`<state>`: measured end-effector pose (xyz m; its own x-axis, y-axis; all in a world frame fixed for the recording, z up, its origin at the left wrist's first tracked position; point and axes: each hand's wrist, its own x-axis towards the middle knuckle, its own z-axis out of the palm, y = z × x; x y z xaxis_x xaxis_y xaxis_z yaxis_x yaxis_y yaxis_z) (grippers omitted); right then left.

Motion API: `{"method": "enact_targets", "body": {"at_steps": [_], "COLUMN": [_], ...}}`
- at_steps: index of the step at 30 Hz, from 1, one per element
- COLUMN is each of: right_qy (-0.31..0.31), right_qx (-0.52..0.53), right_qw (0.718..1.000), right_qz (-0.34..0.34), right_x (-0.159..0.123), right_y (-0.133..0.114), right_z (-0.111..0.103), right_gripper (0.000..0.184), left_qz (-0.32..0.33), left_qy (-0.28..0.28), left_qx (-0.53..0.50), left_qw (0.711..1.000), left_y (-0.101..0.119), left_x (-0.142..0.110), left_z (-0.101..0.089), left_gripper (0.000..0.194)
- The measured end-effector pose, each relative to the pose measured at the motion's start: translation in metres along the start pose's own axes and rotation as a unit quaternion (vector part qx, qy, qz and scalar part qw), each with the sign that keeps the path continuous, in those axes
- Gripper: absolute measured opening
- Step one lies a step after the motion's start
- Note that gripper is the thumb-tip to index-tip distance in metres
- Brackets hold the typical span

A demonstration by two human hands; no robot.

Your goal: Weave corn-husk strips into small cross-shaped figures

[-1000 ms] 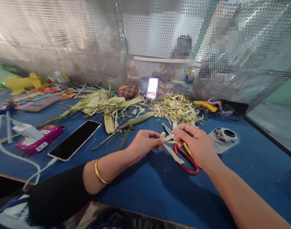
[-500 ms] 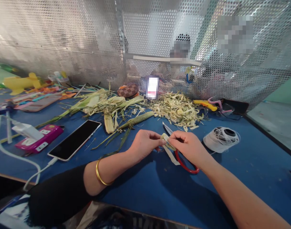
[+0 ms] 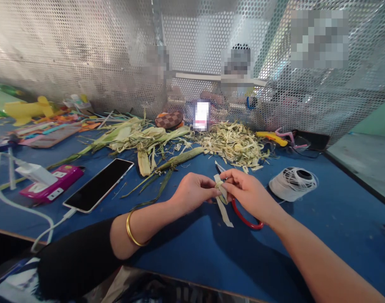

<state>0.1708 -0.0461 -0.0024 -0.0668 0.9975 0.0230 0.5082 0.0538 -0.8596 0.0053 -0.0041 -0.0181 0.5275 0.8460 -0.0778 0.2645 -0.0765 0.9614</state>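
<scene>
My left hand and my right hand meet over the middle of the blue table. Both pinch a pale strip of corn husk, which is looped between the fingertips. One end of the strip pokes up above the fingers and a longer end hangs below. Under my right hand lie red-handled scissors, blades pointing away and partly covered by the hand. To the right of that hand is a spool of white thread.
Ahead lie a heap of cut husk shreds and whole corn husks. On the left are a charging phone and a purple power strip. A perforated metal screen bounds the back. Yellow-handled scissors lie at right.
The husk strip has turned between my fingers: its upper end now shows above them and its lower end hangs more steeply. My right fingers have lifted slightly.
</scene>
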Motion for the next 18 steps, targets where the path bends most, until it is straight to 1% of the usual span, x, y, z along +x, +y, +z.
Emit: {"method": "enact_targets", "body": {"at_steps": [2, 3, 5, 9, 11, 13, 15, 18], "right_qy": [-0.040, -0.048, -0.038, 0.017, 0.050, 0.099, 0.151, 0.187], "right_qx": [0.025, 0.031, 0.037, 0.012, 0.017, 0.055, 0.108, 0.161], "right_qw": [0.999, 0.998, 0.998, 1.000, 0.998, 0.993, 0.982, 0.968], "right_qz": [0.000, 0.005, 0.020, 0.016, 0.022, 0.029, 0.030, 0.043], "right_x": [-0.001, -0.001, -0.001, 0.000, 0.001, 0.003, 0.004, 0.007], "right_y": [-0.004, -0.006, -0.008, -0.003, 0.002, 0.004, 0.005, 0.006], "right_z": [-0.002, -0.002, -0.003, -0.001, 0.000, 0.000, 0.000, 0.001], "right_gripper": [0.018, 0.018, 0.021, 0.023, 0.026, 0.028, 0.029, 0.025], "left_qz": [-0.003, -0.005, -0.011, -0.033, -0.026, -0.013, -0.006, -0.007], "left_qy": [-0.009, -0.014, -0.026, -0.061, -0.093, -0.128, -0.153, -0.160], "left_qx": [0.026, 0.036, 0.046, 0.051, 0.021, -0.028, -0.072, -0.096], "left_qw": [1.000, 0.999, 0.999, 0.996, 0.995, 0.991, 0.986, 0.982], "left_y": [0.004, 0.007, 0.011, 0.014, 0.011, 0.008, 0.007, 0.008], "left_x": [-0.002, -0.003, -0.004, -0.006, -0.006, -0.006, -0.006, -0.007], "left_z": [0.000, -0.001, -0.001, 0.000, 0.001, 0.003, 0.004, 0.005], "left_gripper": [0.013, 0.013, 0.013, 0.013, 0.013, 0.013, 0.013, 0.016]}}
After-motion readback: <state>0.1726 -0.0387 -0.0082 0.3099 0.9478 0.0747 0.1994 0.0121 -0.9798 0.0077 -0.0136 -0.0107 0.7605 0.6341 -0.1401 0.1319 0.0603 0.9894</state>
